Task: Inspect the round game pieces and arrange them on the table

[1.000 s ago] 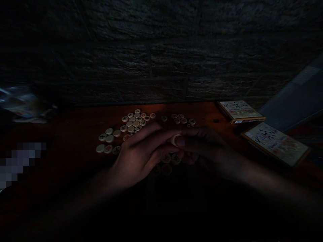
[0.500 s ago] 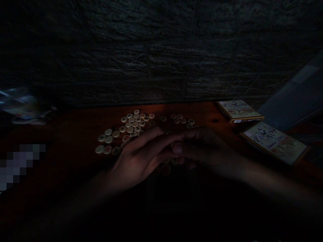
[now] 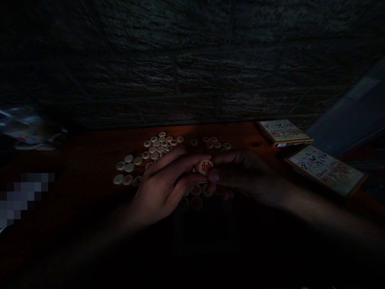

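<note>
Your two bare hands meet near the middle of a dim view, joined around one small pale round disc with a red character on its face. The disc is tilted up so its marked face shows toward you. Your left hand comes in with its fingers arched over and the thumb beneath, gripping from the left. Your right hand pinches the disc's right edge, thumb toward you. The light is poor, so you cannot be sure whether another piece is tucked behind it.

Below and beyond your hands is a reddish-brown wooden counter. Past your left hand lies a loose cluster of pale round discs, some marked in red or black, others blank side up. A smaller group of matching discs lies beyond your right hand, and a few shadowed discs lie just under both hands. To the right, two flat rectangular boxes with dark lettering on pale lids lie close together. A dark stone-block wall rises behind the counter.
</note>
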Demonstrator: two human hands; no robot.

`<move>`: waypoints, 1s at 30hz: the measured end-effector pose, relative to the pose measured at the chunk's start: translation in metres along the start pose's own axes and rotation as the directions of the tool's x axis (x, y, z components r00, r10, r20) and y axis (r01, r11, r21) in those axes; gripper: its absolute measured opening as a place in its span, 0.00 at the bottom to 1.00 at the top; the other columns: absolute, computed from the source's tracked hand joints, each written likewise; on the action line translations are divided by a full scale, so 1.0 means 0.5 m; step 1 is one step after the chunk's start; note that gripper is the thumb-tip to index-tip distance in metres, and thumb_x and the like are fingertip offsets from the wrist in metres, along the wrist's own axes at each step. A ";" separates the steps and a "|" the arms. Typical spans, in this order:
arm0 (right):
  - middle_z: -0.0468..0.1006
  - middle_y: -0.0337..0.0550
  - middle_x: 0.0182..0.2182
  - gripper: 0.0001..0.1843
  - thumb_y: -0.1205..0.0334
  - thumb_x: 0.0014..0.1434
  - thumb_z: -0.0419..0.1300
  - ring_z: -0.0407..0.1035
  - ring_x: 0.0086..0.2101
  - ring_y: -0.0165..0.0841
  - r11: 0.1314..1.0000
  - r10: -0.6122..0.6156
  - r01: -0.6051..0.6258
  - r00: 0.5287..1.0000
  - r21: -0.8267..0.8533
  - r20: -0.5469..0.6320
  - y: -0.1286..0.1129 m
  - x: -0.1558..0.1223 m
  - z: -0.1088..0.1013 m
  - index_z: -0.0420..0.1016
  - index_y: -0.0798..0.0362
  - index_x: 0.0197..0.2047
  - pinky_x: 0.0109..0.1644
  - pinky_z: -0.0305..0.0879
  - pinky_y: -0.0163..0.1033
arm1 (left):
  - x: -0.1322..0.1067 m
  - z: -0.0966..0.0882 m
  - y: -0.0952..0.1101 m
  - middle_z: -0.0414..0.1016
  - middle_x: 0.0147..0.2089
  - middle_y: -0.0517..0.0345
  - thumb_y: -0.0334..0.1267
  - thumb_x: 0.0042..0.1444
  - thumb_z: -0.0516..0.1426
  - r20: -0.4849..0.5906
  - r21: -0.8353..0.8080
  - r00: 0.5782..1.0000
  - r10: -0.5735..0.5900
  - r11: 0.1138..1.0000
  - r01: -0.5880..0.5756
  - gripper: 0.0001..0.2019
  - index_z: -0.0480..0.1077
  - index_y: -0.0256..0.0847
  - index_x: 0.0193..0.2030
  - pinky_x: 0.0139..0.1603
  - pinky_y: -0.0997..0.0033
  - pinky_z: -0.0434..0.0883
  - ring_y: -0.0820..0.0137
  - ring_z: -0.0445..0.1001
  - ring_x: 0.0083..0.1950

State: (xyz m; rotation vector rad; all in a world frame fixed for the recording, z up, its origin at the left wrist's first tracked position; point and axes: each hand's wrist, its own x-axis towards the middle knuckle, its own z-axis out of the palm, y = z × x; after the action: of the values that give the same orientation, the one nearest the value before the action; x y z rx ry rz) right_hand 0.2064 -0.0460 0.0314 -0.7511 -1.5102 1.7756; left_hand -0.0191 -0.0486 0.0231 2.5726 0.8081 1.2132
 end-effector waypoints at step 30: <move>0.79 0.37 0.25 0.16 0.50 0.61 0.70 0.71 0.23 0.24 0.997 0.000 -0.004 0.999 -0.074 -0.053 0.003 0.001 0.010 0.81 0.56 0.34 0.26 0.65 0.28 | -0.003 0.003 0.009 0.81 0.50 0.55 0.30 0.69 0.57 0.042 0.043 0.998 0.043 0.998 -0.044 0.16 0.73 0.42 0.61 0.50 0.73 0.79 0.69 0.81 0.48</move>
State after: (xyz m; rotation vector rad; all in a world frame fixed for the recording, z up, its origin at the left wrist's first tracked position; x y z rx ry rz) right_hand 0.2021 -0.0486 0.0305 -0.8302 -1.5475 1.6962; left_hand -0.0169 -0.0529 0.0228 2.6545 0.7830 1.1631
